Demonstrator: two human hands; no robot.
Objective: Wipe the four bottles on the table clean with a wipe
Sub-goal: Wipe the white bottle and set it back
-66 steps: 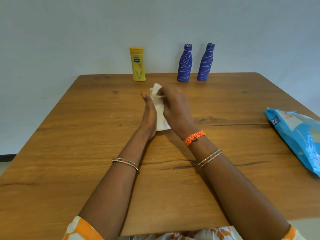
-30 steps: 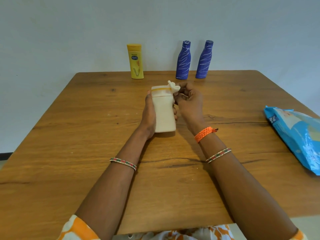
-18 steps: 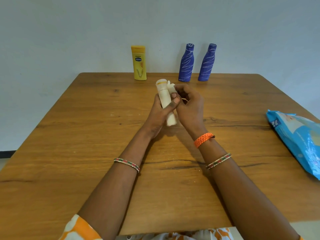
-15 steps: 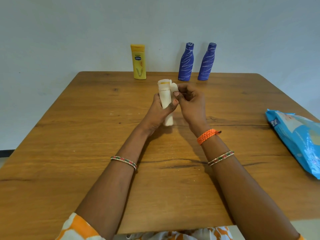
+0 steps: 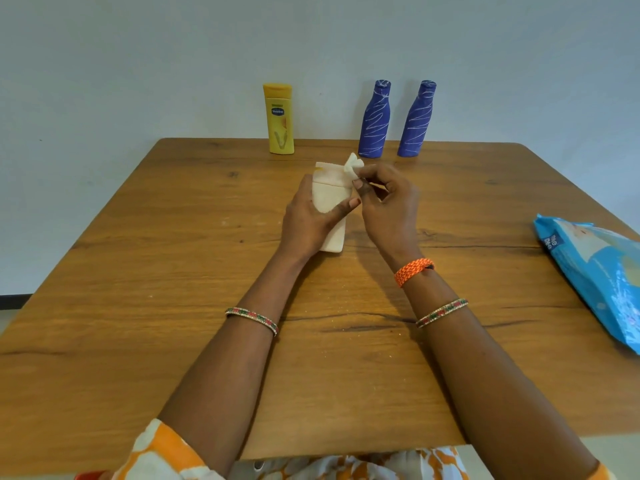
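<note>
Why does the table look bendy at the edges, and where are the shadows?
Head view: the wide-angle lens curves the table edges, so the far edge bows. Soft, even light, no glare; faint shadows lie under the arms and beside the cream bottle. The left hand and right hand look sharp, not blurred.

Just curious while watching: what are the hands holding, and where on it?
The left hand grips the cream plastic bottle around its body. The right hand pinches a small white wipe against the bottle's cap.
</note>
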